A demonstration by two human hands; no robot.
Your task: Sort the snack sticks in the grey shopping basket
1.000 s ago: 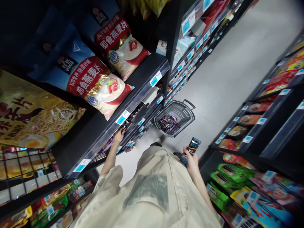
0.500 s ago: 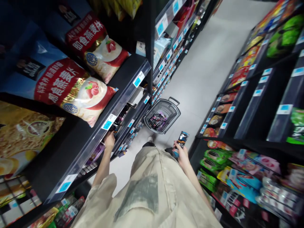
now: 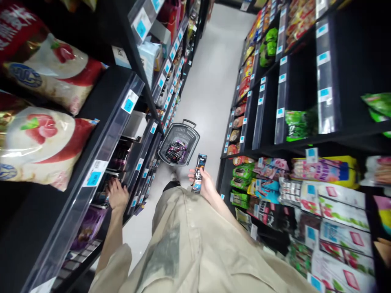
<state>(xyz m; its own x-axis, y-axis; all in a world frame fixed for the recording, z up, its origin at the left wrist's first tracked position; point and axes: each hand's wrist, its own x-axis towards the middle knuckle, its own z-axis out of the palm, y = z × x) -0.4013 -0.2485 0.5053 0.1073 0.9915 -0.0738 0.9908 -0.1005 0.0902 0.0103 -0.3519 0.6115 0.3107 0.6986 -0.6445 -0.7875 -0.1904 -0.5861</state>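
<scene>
My right hand [image 3: 207, 184] is closed around a slim black and blue packet [image 3: 200, 167] with an orange stripe and white lettering, held upright in front of my legs. On the left, my left hand [image 3: 118, 195] reaches into a lower shelf with its fingers stretched out. Its fingertips lie at dark packets [image 3: 102, 188], partly hidden by the shelf edge and the hand. Purple bags [image 3: 90, 226] are nearer to me on that shelf. A grey shopping basket [image 3: 192, 147] on the floor ahead contains several black and purple packets [image 3: 177, 151].
Large cereal bags [image 3: 45, 142] stand on the upper left shelf, whose price-tag rail [image 3: 105, 152] juts over my left forearm. Shelves of snack bags [image 3: 332, 203] line the right side. A grey floor aisle [image 3: 214, 61] runs ahead between them.
My view has swung right, so things appear further left. My left hand's fingers, bent at the shelf before, are now spread over the packets. The right hand keeps its packet.
</scene>
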